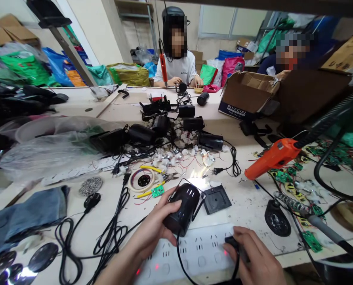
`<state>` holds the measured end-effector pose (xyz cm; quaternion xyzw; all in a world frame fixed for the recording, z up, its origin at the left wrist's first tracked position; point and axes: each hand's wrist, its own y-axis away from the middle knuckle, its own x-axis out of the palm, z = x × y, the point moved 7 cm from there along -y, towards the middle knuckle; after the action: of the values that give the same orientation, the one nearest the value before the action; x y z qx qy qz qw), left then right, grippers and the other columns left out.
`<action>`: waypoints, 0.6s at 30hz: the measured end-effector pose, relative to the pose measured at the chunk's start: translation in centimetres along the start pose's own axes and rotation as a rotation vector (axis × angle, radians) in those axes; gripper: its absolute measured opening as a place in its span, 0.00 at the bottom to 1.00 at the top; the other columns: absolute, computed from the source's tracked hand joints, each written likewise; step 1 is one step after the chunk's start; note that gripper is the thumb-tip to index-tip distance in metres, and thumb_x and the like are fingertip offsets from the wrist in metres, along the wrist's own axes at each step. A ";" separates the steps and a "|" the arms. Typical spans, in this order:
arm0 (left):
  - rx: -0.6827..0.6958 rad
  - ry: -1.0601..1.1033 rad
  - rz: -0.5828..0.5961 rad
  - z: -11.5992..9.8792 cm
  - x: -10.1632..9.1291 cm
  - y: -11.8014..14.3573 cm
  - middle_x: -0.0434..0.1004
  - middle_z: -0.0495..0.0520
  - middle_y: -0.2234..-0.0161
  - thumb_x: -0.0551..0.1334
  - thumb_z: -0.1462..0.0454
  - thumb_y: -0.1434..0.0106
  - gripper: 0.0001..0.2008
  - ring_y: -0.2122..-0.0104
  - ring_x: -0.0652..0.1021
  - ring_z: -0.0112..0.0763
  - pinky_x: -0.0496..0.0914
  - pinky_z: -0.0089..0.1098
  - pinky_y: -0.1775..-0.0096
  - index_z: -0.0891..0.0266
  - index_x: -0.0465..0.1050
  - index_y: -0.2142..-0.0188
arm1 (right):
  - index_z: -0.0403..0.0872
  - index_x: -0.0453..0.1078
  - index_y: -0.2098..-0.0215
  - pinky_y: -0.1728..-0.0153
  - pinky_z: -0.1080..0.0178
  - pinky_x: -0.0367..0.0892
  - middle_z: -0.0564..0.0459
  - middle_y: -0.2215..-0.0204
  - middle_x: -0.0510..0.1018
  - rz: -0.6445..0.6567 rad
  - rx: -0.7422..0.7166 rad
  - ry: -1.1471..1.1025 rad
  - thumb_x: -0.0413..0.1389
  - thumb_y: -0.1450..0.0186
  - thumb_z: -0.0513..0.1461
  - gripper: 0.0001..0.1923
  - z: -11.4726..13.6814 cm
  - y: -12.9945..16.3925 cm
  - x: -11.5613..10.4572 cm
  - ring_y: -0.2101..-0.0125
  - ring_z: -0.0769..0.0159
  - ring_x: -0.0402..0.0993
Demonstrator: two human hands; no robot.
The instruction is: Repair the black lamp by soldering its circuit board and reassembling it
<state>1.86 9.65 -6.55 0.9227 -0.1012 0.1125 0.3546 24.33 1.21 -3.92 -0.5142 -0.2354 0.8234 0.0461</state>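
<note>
Cluttered white bench (247, 206). Nearest, the right hand (258, 259) pinches a black plug (232, 242) at the power strip (194, 253), the plug mostly hidden by fingers. Left hand (155, 227) wraps a black lamp (182, 208) just above the strip. Beyond, an orange driver (273, 156), its tip cut off.

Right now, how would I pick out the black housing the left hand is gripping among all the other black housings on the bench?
Start at the white power strip along the near edge of the bench. Just above it, the left hand wraps a black cylindrical housing with its cord looping down across the strip. Unlike the similar black units heaped farther back, it is lit and throws a bright patch on the bench beside the square black plate.
</note>
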 end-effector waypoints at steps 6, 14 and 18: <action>-0.002 0.031 0.006 0.1 -0.1 0.0 0.68 0.55 0.60 0.62 0.55 0.40 0.31 0.74 0.75 0.30 0.72 0.27 0.84 0.47 0.56 0.38 | 0.47 0.69 0.62 0.63 0.66 0.75 0.48 0.61 0.77 -0.021 0.054 -0.021 0.48 0.26 0.49 0.16 0.1 -0.1 -0.2 0.63 0.63 0.78; -0.016 0.028 -0.005 -0.2 0.2 0.1 0.69 0.55 0.60 0.62 0.55 0.40 0.36 0.74 0.74 0.29 0.73 0.27 0.83 0.49 0.51 0.35 | 0.46 0.68 0.60 0.65 0.68 0.76 0.45 0.61 0.77 0.023 -0.046 0.031 0.48 0.26 0.46 0.13 0.1 -0.1 0.0 0.63 0.63 0.79; -0.009 0.025 -0.009 -0.2 0.2 0.1 0.69 0.56 0.57 0.62 0.56 0.40 0.34 0.75 0.74 0.27 0.72 0.26 0.84 0.48 0.53 0.36 | 0.46 0.67 0.60 0.66 0.68 0.76 0.45 0.61 0.77 0.034 -0.032 0.033 0.48 0.25 0.46 0.13 0.1 -0.2 0.0 0.63 0.63 0.79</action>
<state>2.02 9.70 -6.22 0.9200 -0.0932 0.1219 0.3606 24.22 1.35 -3.79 -0.5323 -0.2392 0.8116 0.0280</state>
